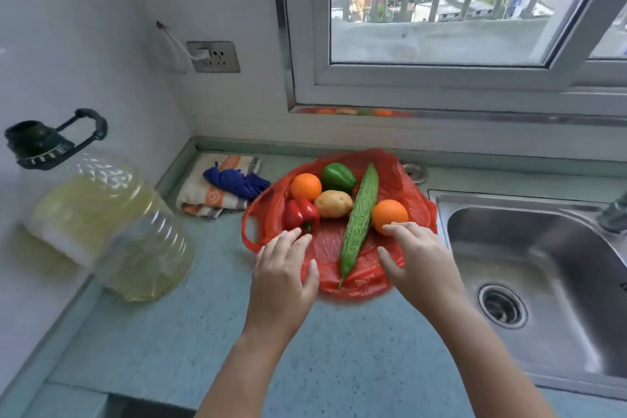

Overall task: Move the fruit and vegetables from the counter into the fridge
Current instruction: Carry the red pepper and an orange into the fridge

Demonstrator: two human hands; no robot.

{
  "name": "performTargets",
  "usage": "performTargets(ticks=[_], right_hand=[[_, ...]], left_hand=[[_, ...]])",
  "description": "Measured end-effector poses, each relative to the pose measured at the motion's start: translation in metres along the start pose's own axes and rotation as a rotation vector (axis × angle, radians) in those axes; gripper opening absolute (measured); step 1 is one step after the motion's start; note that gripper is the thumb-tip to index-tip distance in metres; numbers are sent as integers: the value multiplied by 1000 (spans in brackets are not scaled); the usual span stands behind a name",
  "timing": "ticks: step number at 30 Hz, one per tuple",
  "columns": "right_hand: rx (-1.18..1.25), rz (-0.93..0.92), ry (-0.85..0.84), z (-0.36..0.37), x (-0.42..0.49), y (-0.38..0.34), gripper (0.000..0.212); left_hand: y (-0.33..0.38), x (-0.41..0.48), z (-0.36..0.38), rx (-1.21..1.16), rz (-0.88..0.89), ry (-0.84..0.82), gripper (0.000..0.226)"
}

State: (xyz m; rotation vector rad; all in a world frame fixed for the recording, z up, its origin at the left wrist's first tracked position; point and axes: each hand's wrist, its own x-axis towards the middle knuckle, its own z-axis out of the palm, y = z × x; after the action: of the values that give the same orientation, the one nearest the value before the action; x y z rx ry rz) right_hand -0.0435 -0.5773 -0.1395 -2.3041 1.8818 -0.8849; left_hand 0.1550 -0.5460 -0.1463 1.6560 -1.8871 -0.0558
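A red plastic bag (403, 176) lies spread flat on the blue-green counter (203, 332). On it rest a red pepper (300, 214), a green pepper (337, 176), a potato (333, 204), a long bitter gourd (360, 220) and two oranges, one at the back left (306, 186) and one at the right (389, 213). My left hand (285, 278) hovers open over the bag's near left edge, fingertips just short of the red pepper. My right hand (419, 265) is open too, its fingertips touching the right orange from the front. The fridge is out of view.
A large oil jug (101, 224) with a black cap stands at the left by the wall. Folded cloths (220, 190) lie behind the bag. A steel sink (543, 275) is set into the counter at the right. A window and a wall socket (213, 57) are behind.
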Motion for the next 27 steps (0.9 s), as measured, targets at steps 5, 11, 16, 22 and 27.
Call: performTargets(ticks=[5,11,16,22,27], right_hand=[[10,47,-43,38,41,40,30],[30,-3,-140,73,76,86,37],[52,-70,-171,92,83,113,41],[111,-89,-249,109,84,132,48],[122,-83,-297,116,92,140,60]], left_hand=[[-23,41,42,28,-15,-59,44],[-53,72,82,17,-90,-124,42],[-74,84,113,32,-157,-168,45],[-92,93,134,23,-197,-255,49],[-106,98,141,52,-166,-285,65]])
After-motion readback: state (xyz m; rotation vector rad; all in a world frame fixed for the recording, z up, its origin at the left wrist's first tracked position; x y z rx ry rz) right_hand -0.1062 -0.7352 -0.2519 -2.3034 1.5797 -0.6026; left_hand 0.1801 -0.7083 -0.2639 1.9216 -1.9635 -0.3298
